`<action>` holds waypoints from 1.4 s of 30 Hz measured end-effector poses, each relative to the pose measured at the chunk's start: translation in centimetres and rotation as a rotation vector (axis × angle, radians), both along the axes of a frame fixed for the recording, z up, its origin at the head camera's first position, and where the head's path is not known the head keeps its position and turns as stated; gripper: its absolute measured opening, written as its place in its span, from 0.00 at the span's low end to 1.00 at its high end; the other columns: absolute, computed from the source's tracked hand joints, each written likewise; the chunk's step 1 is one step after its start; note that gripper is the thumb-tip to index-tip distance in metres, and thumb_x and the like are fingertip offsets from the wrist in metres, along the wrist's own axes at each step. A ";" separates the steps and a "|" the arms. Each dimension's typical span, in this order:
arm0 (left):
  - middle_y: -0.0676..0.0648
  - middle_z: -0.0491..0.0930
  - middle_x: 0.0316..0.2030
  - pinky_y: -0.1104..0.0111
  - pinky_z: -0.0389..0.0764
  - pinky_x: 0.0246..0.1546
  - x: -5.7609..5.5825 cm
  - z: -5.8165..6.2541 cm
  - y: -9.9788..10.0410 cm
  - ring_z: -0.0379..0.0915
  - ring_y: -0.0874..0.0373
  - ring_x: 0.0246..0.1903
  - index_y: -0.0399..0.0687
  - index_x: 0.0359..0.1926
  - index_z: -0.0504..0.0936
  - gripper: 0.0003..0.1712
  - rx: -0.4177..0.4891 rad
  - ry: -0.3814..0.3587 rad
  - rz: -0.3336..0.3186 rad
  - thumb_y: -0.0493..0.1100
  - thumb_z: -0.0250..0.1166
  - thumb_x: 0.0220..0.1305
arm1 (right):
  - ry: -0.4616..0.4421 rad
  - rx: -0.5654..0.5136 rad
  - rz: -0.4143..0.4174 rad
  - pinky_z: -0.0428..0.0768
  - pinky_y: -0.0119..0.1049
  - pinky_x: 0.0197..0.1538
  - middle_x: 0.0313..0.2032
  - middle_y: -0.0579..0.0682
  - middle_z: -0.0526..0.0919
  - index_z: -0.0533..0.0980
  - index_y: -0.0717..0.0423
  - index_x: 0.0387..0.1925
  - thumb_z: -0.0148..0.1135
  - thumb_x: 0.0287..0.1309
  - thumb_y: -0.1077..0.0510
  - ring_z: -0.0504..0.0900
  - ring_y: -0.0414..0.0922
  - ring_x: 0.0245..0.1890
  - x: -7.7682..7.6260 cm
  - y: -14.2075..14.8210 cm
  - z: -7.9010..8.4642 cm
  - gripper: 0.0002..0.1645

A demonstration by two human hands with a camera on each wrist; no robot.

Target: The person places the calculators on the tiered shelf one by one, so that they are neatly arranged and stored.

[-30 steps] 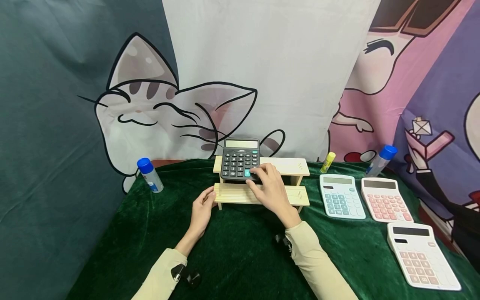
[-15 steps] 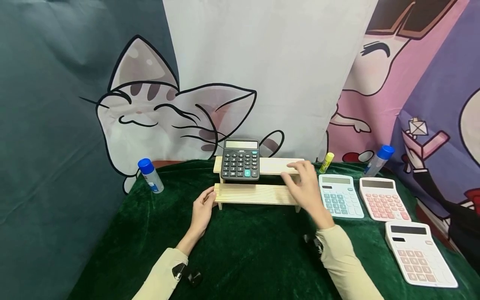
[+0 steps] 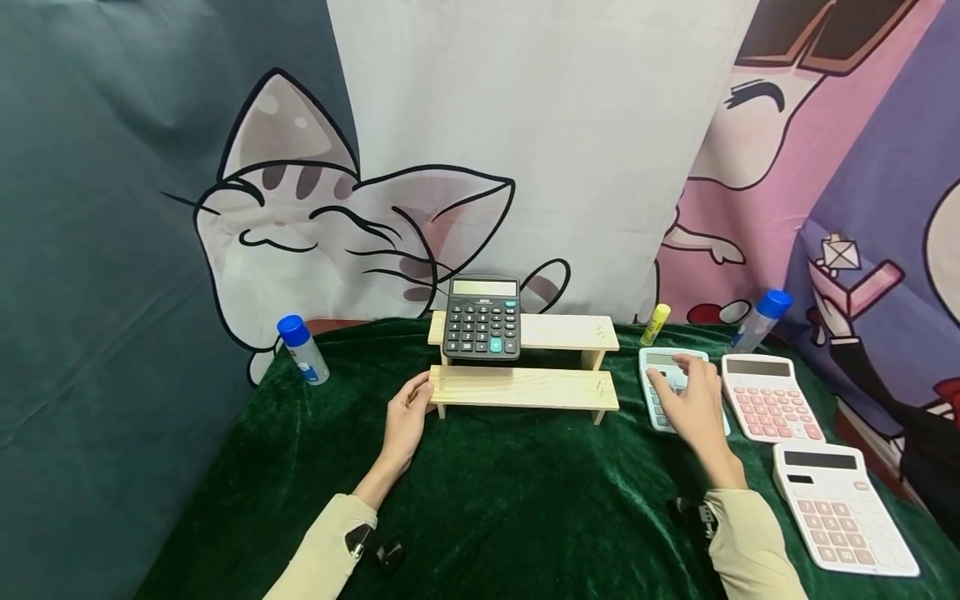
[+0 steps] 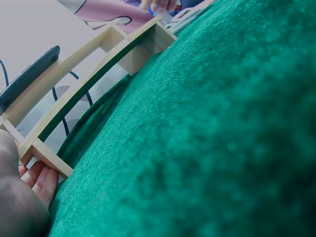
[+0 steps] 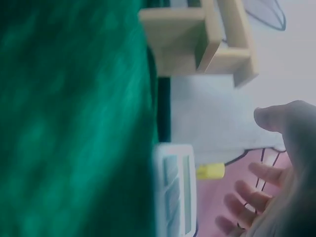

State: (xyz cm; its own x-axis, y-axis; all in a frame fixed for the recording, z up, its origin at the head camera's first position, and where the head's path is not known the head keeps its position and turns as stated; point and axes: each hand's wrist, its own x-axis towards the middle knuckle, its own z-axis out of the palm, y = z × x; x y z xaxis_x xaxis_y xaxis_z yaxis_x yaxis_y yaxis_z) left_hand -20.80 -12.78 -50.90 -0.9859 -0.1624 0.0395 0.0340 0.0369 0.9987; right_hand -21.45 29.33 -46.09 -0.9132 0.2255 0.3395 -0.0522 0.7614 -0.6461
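A two-tier wooden shelf (image 3: 525,387) stands mid-table, a black calculator (image 3: 482,321) leaning back on its upper tier. My left hand (image 3: 406,421) grips the left end of the lower tier, thumb near the top and fingers by the leg; the left wrist view shows those fingers (image 4: 44,180) against the wooden end piece. Over the white calculator with blue keys (image 3: 654,417) hovers my right hand (image 3: 693,408), fingers apart and holding nothing. It hides much of the keypad. In the right wrist view, the thumb and fingers are spread beyond that calculator (image 5: 187,197).
A pink-keyed calculator (image 3: 776,400) lies right of the blue one, with a larger white calculator (image 3: 843,508) nearer the front. A yellow glue stick (image 3: 656,325) and a blue-capped bottle (image 3: 761,321) stand behind. Another blue-capped bottle (image 3: 303,350) is at left. Green cloth (image 3: 510,500) covers the table.
My right hand has left the black calculator and moved right, past the shelf, to above the blue-keyed calculator. The left hand stays at the shelf's left end.
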 end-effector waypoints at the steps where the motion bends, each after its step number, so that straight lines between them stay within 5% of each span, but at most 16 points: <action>1: 0.40 0.77 0.62 0.63 0.82 0.54 0.0 0.0 0.0 0.77 0.51 0.55 0.43 0.67 0.73 0.24 0.000 0.001 0.000 0.48 0.54 0.77 | -0.043 0.008 -0.016 0.63 0.61 0.58 0.58 0.71 0.66 0.65 0.67 0.64 0.59 0.66 0.40 0.62 0.66 0.60 0.0 0.4 -0.1 0.40; 8: 0.40 0.77 0.62 0.67 0.82 0.53 0.0 -0.1 -0.1 0.77 0.52 0.55 0.43 0.67 0.73 0.24 0.006 -0.006 -0.002 0.48 0.54 0.77 | -0.376 0.117 -0.072 0.57 0.70 0.64 0.66 0.81 0.52 0.46 0.73 0.73 0.54 0.58 0.23 0.51 0.74 0.66 0.1 1.7 -0.6 0.67; 19: 0.39 0.75 0.63 0.67 0.81 0.55 -0.2 -0.2 -0.1 0.76 0.51 0.57 0.43 0.68 0.72 0.25 0.011 -0.011 -0.010 0.50 0.53 0.77 | -0.705 0.197 -0.097 0.56 0.74 0.64 0.67 0.87 0.41 0.29 0.78 0.72 0.54 0.46 0.14 0.49 0.79 0.64 0.3 2.5 -0.6 0.86; 26: 0.39 0.76 0.62 0.64 0.82 0.55 -0.2 -0.2 -0.1 0.77 0.51 0.56 0.44 0.68 0.72 0.25 0.006 -0.016 -0.001 0.49 0.53 0.77 | -0.747 0.251 -0.075 0.56 0.74 0.64 0.66 0.89 0.40 0.30 0.82 0.71 0.59 0.38 0.12 0.50 0.80 0.63 0.5 2.4 -0.5 0.92; 42: 0.39 0.76 0.62 0.64 0.82 0.55 -0.2 -0.2 -0.1 0.77 0.51 0.56 0.44 0.67 0.72 0.24 0.014 -0.014 -0.004 0.49 0.54 0.77 | -0.664 0.221 -0.124 0.56 0.74 0.62 0.63 0.88 0.48 0.38 0.79 0.73 0.60 0.49 0.20 0.53 0.80 0.60 0.3 2.2 -0.5 0.80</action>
